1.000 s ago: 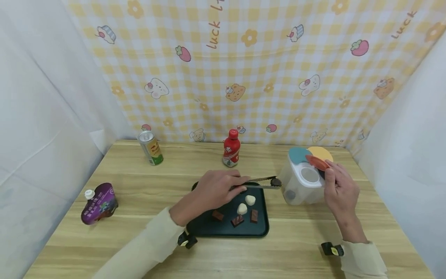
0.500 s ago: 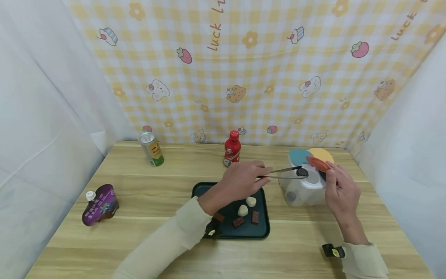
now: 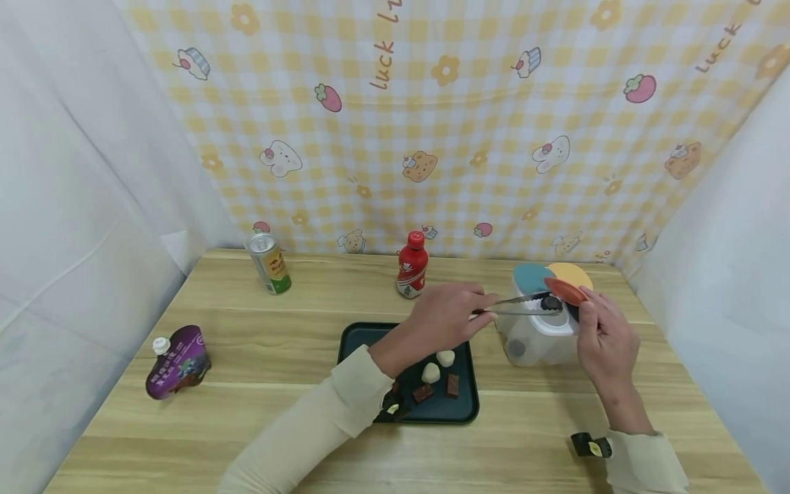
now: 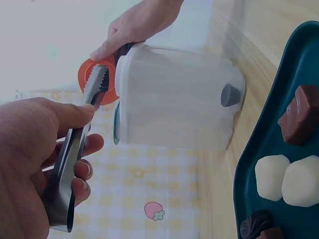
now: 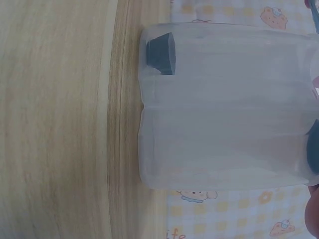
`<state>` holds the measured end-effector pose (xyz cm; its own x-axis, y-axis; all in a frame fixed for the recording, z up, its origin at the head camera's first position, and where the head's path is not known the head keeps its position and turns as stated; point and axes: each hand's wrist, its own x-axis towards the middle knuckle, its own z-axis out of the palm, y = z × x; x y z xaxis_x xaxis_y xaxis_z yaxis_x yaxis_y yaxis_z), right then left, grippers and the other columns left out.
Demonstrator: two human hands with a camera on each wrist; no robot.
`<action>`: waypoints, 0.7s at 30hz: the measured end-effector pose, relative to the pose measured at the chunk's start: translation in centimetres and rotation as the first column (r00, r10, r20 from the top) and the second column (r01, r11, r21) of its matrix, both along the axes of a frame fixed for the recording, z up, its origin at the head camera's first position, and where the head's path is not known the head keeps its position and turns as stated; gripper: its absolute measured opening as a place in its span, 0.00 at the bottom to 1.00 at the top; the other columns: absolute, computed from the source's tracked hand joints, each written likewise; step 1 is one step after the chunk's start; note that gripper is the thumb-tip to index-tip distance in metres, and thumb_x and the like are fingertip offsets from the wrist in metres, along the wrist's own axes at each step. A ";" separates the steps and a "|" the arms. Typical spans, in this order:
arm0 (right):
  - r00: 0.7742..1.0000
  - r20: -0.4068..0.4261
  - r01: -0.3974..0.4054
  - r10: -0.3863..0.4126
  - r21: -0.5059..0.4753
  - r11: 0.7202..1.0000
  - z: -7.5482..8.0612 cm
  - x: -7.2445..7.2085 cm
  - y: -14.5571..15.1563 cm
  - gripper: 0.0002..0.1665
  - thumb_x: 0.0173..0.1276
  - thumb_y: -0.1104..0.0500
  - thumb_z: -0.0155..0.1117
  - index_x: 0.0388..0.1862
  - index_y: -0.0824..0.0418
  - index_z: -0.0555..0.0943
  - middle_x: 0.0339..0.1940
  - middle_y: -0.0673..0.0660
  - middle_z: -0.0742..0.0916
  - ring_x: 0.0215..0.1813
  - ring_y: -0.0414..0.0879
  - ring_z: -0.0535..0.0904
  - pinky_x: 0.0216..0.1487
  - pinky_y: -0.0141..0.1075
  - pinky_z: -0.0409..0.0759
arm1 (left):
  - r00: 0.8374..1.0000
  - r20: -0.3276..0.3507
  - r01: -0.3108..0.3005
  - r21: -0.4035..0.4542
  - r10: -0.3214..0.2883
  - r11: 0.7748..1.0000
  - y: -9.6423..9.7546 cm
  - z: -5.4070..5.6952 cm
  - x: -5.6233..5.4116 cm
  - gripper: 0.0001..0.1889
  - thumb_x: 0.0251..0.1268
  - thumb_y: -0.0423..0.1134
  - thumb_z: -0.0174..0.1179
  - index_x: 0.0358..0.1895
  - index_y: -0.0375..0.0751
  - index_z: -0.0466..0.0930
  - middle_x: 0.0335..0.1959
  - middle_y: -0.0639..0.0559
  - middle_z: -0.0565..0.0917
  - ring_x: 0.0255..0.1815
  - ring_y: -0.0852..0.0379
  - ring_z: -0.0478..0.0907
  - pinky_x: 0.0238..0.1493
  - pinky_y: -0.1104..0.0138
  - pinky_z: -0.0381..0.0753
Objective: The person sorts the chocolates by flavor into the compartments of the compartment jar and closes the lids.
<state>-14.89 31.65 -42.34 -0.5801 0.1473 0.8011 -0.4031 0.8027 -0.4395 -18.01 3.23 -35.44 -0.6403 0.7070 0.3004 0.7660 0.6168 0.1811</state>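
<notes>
My left hand [image 3: 447,315] grips metal tongs [image 4: 67,172], whose toothed tips pinch a dark chocolate [image 3: 551,303] right at the round mouth of a clear storage container [image 3: 540,343]. The container's orange lid [image 3: 566,291] is tilted up, held at its edge by my right hand [image 3: 611,336]. Low inside the container, another dark chocolate [image 5: 162,54] shows through the wall. A dark green tray [image 3: 444,416], partly hidden by my left arm, holds white chocolates [image 3: 431,372] and brown chocolate bars [image 3: 452,385]. A dark swirled chocolate [image 4: 255,225] also lies on it.
A red bottle [image 3: 412,266] stands behind the tray. Towards the back left is a drink can [image 3: 269,263], and a purple pouch [image 3: 179,363] lies nearer on the left. Teal [image 3: 532,278] and yellow [image 3: 570,274] lids cover other sections of the container.
My left hand has carried the tongs and dark chocolate rightward, from beside the container to its open mouth. My right hand stays in place with the orange lid.
</notes>
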 end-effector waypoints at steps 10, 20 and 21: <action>1.000 0.016 -0.003 0.003 0.008 1.000 0.0 0.0 0.1 0.25 0.81 0.56 0.56 0.33 0.75 0.86 0.50 0.69 0.88 0.53 0.72 0.83 0.61 0.19 0.64 | 1.000 0.013 -0.023 0.056 0.022 0.998 -0.2 -0.4 0.0 0.19 0.75 0.52 0.62 0.64 0.55 0.85 0.40 0.61 0.84 0.24 0.69 0.71 0.16 0.75 0.61; 1.000 0.020 0.008 -0.008 -0.001 1.000 0.0 -0.1 0.1 0.26 0.82 0.56 0.56 0.30 0.75 0.85 0.51 0.70 0.88 0.54 0.72 0.82 0.63 0.20 0.63 | 1.000 -0.002 -0.006 0.087 0.006 0.996 -1.1 -0.9 0.0 0.18 0.75 0.51 0.63 0.63 0.54 0.86 0.40 0.58 0.84 0.23 0.67 0.70 0.16 0.75 0.61; 1.000 0.021 0.008 -0.008 -0.001 1.000 -0.1 -0.1 0.1 0.26 0.82 0.56 0.56 0.28 0.74 0.85 0.51 0.70 0.88 0.54 0.72 0.82 0.63 0.20 0.63 | 1.000 0.008 -0.009 0.083 0.008 0.997 -1.3 -0.9 0.0 0.19 0.75 0.51 0.63 0.64 0.54 0.85 0.40 0.58 0.84 0.24 0.67 0.70 0.17 0.76 0.62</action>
